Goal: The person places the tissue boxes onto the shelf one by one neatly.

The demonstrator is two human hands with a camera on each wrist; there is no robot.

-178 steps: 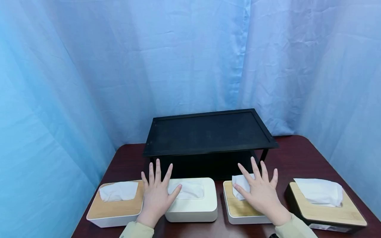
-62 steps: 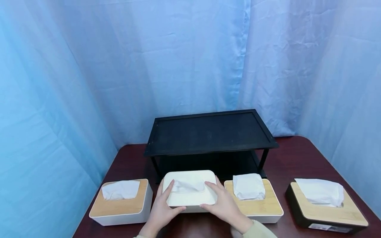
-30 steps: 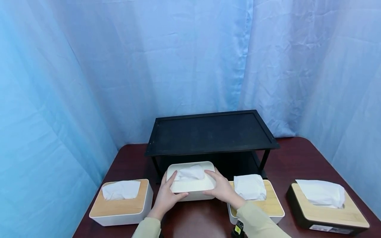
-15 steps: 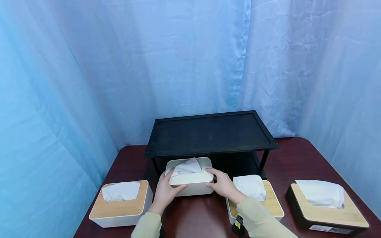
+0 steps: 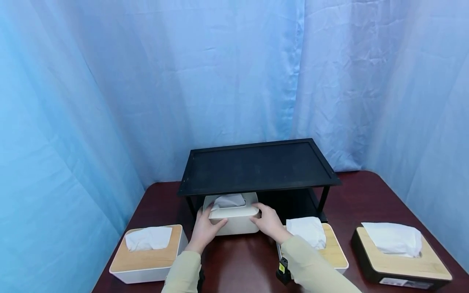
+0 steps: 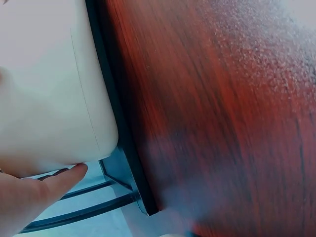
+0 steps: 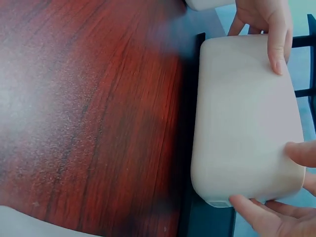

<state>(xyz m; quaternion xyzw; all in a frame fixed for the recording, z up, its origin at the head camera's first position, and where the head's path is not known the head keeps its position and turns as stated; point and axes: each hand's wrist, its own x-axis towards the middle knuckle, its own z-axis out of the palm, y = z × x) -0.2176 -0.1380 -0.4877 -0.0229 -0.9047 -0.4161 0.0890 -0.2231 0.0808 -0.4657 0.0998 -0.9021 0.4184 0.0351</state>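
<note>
A cream tissue box [image 5: 238,225] with a white tissue showing in its top slot is held at the left part of the black two-tier rack, its back end under the upper shelf [image 5: 256,169]. My left hand [image 5: 204,231] grips its left end, thumb on the front face. My right hand [image 5: 270,223] grips the right end the same way. In the right wrist view the box [image 7: 244,118] stands at the front edge of the rack's lower shelf [image 7: 210,219], with left-hand fingers [image 7: 277,47] at its far end. The left wrist view shows left fingertips [image 6: 74,175] against the box's end.
A wood-topped white tissue box [image 5: 146,260] stands at left. Another [image 5: 331,246] lies partly under my right forearm, and a dark one with a wooden lid [image 5: 399,264] is at far right. Blue curtains [image 5: 234,73] surround the dark red table [image 5: 242,268].
Both hands first hovered spread over the boxes. They took hold of the cream tissue box, lifted it and carried it forward, and it has now moved in below the rack's upper shelf.
</note>
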